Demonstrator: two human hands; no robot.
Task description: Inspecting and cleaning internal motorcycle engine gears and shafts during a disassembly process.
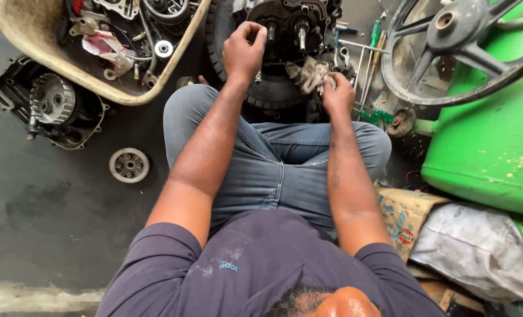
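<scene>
On floor's far edge, wiping engine (pixel 285 23): right hand (pixel 338 91) clamped on rag (pixel 309 75), left hand (pixel 244 50) pinched on casing; firmer rubbing probably needed next.

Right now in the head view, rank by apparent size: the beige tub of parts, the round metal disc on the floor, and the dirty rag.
1. Beige plastic tub, partly cut off by the frame.
2. Round metal disc and dirty grey rag held in the right hand look alike; unranked.

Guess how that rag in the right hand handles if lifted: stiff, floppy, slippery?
Probably floppy: the rag is crumpled in folds under the right hand. Likely light, since thin cloth bunches like that. Possibly greasy to the touch: it looks stained and sits against the dark engine block.
</scene>
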